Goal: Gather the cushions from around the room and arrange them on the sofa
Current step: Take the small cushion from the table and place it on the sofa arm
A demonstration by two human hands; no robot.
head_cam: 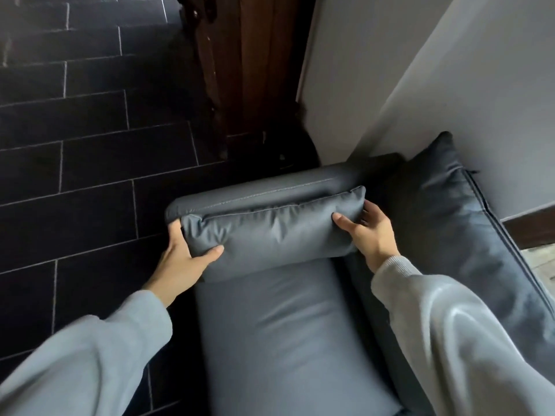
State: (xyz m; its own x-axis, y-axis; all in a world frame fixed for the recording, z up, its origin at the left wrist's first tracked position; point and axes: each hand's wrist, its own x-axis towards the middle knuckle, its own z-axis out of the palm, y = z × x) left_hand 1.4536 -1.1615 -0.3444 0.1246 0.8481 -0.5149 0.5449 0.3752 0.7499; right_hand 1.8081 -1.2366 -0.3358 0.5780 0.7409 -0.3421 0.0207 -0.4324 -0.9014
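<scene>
A grey rectangular cushion (pixel 271 231) stands on edge on the grey sofa seat (pixel 285 331), leaning against the sofa's armrest (pixel 255 190). My left hand (pixel 183 259) grips its left end, thumb on the front face and fingers tucked behind. My right hand (pixel 371 229) holds its right end, thumb pressed into the front. A larger dark blue back cushion (pixel 450 211) leans upright against the wall at the sofa's back, to the right of my right hand.
Dark tiled floor (pixel 75 145) lies to the left of the sofa. A brown wooden door or post (pixel 255 64) stands beyond the armrest. A pale grey wall (pixel 435 70) runs behind the sofa.
</scene>
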